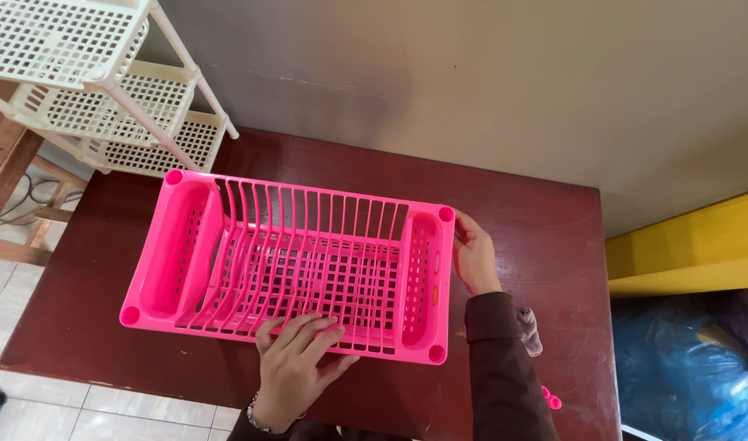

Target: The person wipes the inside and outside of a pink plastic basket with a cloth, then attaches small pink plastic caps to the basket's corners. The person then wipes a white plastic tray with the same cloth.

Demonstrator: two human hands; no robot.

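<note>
- Head view, item one — pink dish rack (288, 269): one-piece moulded plastic, glossy bright pink, rectangular with rounded corners; it lies flat on the desk (545, 220), roughly centred, long side running left to right
- Rack floor: open grid of small square holes; a row of thin curved ribs arches across the middle part; a deeper perforated trough sits at each short end; a round socket shows at each of the four corners, all four bare
- Progress, as a judgement: the rack is set down on the desk and held steady, nothing is loaded into it, and no posts or upper tier stand in the corner sockets
- Left hand (296, 359): palm down, fingers spread and lying flat over the near long rim and the grid just inside it — pressing, not gripping
- Right hand (474, 257): cupped against the outer wall of the right short end, touching it near the far corner; dark sleeve to the wrist
- Desk: dark red-brown top, smooth, dull sheen, scuffed pale at the near edge
- Cream lattice shelf unit (112, 98): plastic tiers on thin white tubes, at the far left corner, apart from the rack
- Small pink plastic pieces (551, 399): on the desk beside the right sleeve, too small to tell their kind
</note>
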